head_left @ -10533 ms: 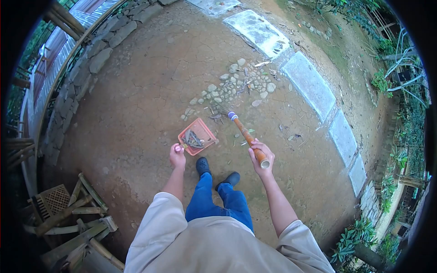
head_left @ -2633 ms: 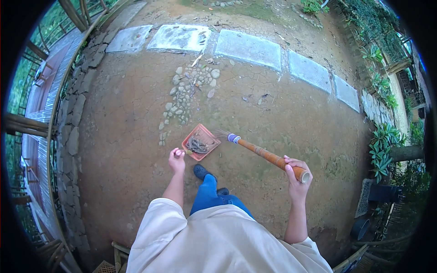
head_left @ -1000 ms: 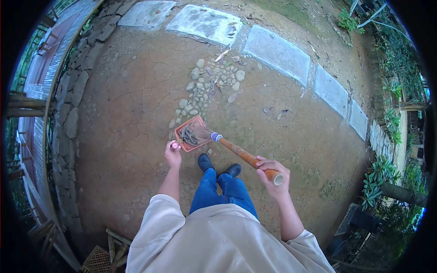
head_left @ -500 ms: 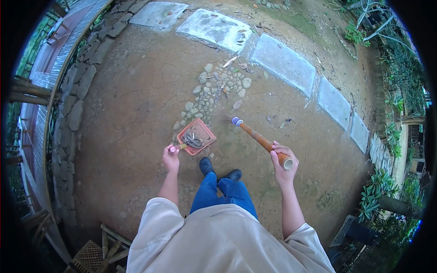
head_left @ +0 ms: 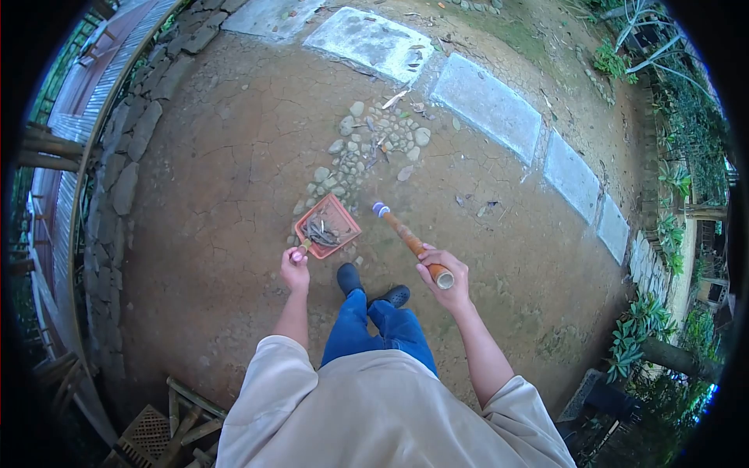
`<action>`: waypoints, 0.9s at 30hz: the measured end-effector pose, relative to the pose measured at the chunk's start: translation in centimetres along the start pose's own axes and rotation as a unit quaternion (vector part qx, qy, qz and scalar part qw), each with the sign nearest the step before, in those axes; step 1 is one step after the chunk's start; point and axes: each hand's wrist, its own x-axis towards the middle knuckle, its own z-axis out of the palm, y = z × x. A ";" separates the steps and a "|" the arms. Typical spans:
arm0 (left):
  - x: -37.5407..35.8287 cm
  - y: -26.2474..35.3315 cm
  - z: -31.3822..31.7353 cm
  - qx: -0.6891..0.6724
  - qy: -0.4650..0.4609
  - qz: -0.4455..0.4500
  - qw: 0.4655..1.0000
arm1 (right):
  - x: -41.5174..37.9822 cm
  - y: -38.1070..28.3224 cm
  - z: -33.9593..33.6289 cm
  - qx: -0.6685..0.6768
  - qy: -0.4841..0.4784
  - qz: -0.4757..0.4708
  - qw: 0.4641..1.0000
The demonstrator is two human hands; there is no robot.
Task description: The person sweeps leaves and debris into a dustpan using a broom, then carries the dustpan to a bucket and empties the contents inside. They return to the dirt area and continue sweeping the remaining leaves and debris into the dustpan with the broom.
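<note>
An orange dustpan [head_left: 342, 221] with dry leaves and debris in it is low over the brown ground, in front of my feet. My left hand [head_left: 295, 269] is closed around its short handle. On the right, my right hand [head_left: 446, 273] grips the thick bamboo handle of a broom [head_left: 403, 232]. The broom points forward and left, its purple-and-white bound end near the dustpan's right side; the bristles are hardly visible. Beyond the dustpan lies a patch of small stones [head_left: 355, 150] set in the ground, with some leaves on it.
Pale concrete slabs [head_left: 488, 105] curve across the far side. A flat-stone border [head_left: 125, 187] runs along the left. Bamboo pieces [head_left: 187, 421] lie at the lower left. Green plants [head_left: 644, 335] and a dark trunk stand at the right.
My right hand and the broom have moved left, bringing the broom's bound end closer to the dustpan. The dustpan has shifted slightly left and turned a little.
</note>
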 end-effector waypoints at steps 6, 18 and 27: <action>1.0 -2.2 0.0 0.080 0.019 0.038 0.996 | -1.1 -4.4 -2.0 0.059 -0.013 0.020 0.998; 1.4 -1.6 -1.2 -0.007 0.027 0.064 0.998 | -0.2 -7.1 -6.6 0.091 0.107 0.066 0.988; 2.2 0.6 -0.9 -0.036 0.073 0.018 0.997 | 4.3 -4.0 -5.6 0.031 0.128 0.014 0.991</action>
